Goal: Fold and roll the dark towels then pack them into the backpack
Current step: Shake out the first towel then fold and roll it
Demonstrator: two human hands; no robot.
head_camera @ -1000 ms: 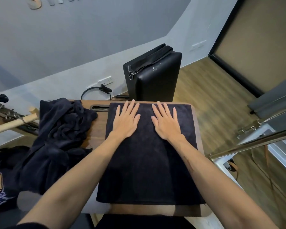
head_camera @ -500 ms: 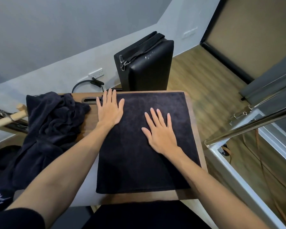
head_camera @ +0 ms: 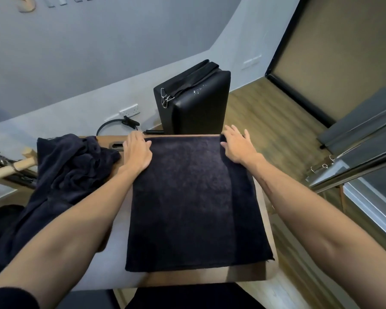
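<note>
Folding step, in my reading: one dark towel (head_camera: 187,197) lies flat and squared on the wooden table (head_camera: 263,219), already folded to a thick rectangle, filling the middle of the top from 6 o'clock out to 12. My left hand (head_camera: 137,152) rests on its far left corner at about 11 o'clock, fingers straight, pressing rather than gripping. My right hand (head_camera: 237,147) sits at the far right corner near 1 o'clock, fingers spread and relaxed; whether the thumb hooks under the edge I cannot tell. Neither hand has closed around anything. Next move, I judge: pinch both far corners and bring them toward 6 o'clock, edges kept matched, or start a tight roll from that end. Cloth is plush terry, matte, heavy enough to lie without curling; a doubled band shows along its right side. A second dark towel (head_camera: 71,175) sits crumpled at 9 o'clock, deep soft folds, draping off the table edge. No backpack that I can identify.
</note>
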